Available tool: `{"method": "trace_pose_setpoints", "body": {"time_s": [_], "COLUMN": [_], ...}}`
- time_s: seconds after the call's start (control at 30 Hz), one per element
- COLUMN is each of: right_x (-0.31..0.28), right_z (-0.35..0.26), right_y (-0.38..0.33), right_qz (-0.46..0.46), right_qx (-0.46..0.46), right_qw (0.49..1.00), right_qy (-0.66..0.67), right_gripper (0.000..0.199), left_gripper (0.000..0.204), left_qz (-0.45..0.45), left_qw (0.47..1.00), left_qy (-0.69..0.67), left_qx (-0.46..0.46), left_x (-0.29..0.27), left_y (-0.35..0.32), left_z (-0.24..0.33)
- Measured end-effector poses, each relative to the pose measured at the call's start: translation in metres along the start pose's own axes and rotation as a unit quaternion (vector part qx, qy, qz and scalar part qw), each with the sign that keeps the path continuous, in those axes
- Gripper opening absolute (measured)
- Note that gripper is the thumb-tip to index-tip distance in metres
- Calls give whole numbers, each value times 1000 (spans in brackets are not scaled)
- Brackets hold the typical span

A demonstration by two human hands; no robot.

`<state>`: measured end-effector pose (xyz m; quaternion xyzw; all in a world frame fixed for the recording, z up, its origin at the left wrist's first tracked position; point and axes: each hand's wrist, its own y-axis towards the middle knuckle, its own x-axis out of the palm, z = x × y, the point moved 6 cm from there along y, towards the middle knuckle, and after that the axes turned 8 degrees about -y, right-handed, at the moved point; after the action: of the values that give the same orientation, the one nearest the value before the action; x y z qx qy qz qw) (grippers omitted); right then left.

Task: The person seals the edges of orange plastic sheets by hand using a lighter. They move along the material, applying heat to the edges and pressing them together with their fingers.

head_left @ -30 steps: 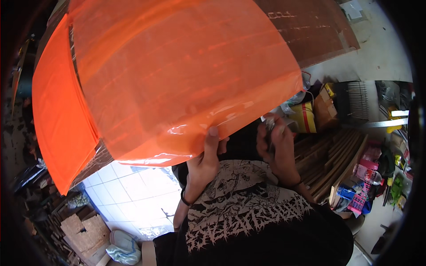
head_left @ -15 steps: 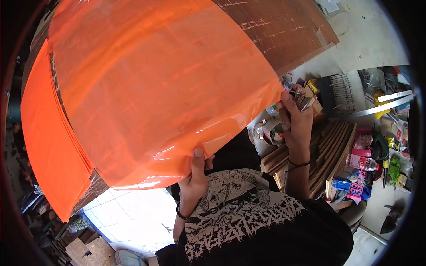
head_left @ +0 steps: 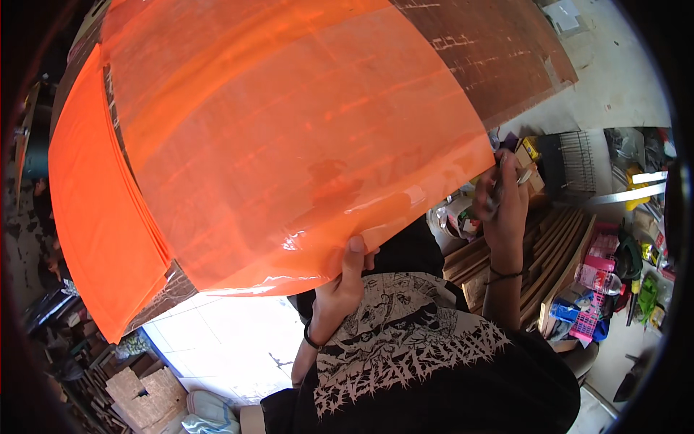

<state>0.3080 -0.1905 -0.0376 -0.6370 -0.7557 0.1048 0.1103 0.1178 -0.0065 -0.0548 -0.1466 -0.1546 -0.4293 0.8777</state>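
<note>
A large see-through orange plastic sheet [head_left: 289,166] lies over a brown board [head_left: 499,58], its near edge bending down toward me. My left hand [head_left: 343,284] grips this near edge, thumb on top and fingers beneath. Beside the sheet's right corner is my right hand [head_left: 504,195], its fingers curled round a small metal tool [head_left: 524,176]. Fingers hide most of that tool, so its kind cannot be made out. Whether the right fingertips touch the corner is unclear. On the left, folded opaque orange material [head_left: 108,224] rests on the board.
Wooden strips [head_left: 553,249] stand to the right of my right forearm. Beyond them are a pink basket [head_left: 589,318], a plastic bottle [head_left: 597,278] and a wire rack [head_left: 577,160]. Wood pieces [head_left: 148,398] and a white sack [head_left: 210,412] sit at lower left.
The whole view has shifted, so everything sits further right. My right hand's thumb and fingers have gone from the sheet's corner to curling round the metal tool. My left hand keeps its grip.
</note>
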Motion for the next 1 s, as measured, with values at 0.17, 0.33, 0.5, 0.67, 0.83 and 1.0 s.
{"method": "trace_pose_setpoints", "body": {"time_s": [0.17, 0.33, 0.5, 0.67, 0.83, 1.0], "right_x": [14, 75, 92, 97, 100, 100], "right_z": [62, 49, 39, 35, 36, 35], "right_y": [-52, -102, -102, -103, -103, -103], "right_qz": [-202, -333, -358, -344, -324, -308], "right_qx": [173, 165, 183, 179, 184, 162], "right_qw": [963, 928, 912, 918, 923, 934], "right_qy": [42, 3, 86, 85, 94, 79], "right_gripper": [44, 46, 43, 36, 31, 33], "left_gripper": [26, 25, 24, 24, 21, 19], "left_qz": [-21, 2, -4, -32, -43, -58], "left_qw": [1000, 999, 997, 998, 998, 996], "left_qy": [-18, -10, -50, -41, -44, -58], "left_qx": [1, -43, -61, -45, -13, -21], "left_x": [1, -4, -1, 2, 2, 4], "left_y": [2, -1, 1, 2, 4, 3], "left_z": [0, -9, -6, -1, 1, 2]}}
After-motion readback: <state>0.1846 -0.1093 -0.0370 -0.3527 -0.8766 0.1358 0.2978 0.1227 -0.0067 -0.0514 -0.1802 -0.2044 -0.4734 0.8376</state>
